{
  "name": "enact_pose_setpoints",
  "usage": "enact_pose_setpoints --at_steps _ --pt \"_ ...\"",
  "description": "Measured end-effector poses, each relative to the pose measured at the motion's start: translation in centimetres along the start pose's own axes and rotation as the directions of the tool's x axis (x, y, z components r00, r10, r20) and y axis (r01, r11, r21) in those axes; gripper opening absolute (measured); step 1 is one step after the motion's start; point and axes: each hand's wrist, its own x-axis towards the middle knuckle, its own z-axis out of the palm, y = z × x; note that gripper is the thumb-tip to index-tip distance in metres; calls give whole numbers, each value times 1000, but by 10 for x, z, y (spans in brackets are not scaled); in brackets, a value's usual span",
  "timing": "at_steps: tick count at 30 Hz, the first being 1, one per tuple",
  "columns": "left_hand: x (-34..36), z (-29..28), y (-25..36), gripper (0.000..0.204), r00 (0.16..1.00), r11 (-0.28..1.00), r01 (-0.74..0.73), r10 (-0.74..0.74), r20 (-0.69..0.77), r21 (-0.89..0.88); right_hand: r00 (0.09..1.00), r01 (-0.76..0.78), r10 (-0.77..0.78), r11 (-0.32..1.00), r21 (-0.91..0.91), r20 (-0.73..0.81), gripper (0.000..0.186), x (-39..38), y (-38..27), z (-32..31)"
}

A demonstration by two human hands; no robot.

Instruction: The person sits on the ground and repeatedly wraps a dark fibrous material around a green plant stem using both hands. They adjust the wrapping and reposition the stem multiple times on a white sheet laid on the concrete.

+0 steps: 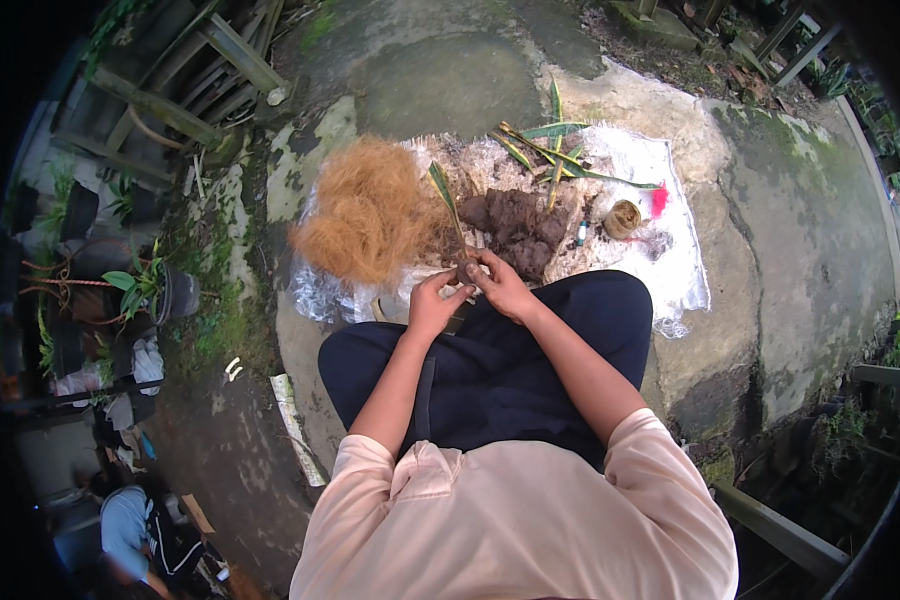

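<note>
My left hand (433,305) and my right hand (505,288) meet over my crossed legs, fingers closed round the lower end of an upright snake plant leaf (443,187). A small lump of dark soil (465,268) shows at the leaf's base between my fingertips. Just beyond my hands lies a heap of dark, moist soil (520,228). To its left is a big fluffy pile of brown coconut fibre (362,212). Several more snake plant leaves (558,160) with yellow edges lie behind the soil.
Everything rests on a spread white woven sack (688,262). At its right stand a round tub (622,219), a small white-and-blue bottle (581,233) and red string (659,200). Potted plants (145,285) line the left. Another person (128,530) is at lower left.
</note>
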Motion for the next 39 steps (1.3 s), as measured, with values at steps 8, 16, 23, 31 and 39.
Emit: enact_pose_setpoints --at_steps 8,16,23,31,39 --pt "5 -4 11 43 975 715 195 -215 54 -671 995 -101 100 994 37 23 40 10 10 -7" --pt "13 -2 1 42 973 664 224 -198 121 -713 999 -26 26 1000 -3 46 37 12 16 -5" --pt "24 8 -4 48 942 551 322 -265 204 -770 956 105 -245 798 -593 -160 39 12 7 -11" --pt "24 12 -20 48 856 652 491 -238 459 -577 944 185 -326 657 -731 -55 67 13 6 -2" --pt "31 -17 10 46 734 484 676 -509 450 -555 994 111 -100 856 -505 49 64 11 -19 -20"
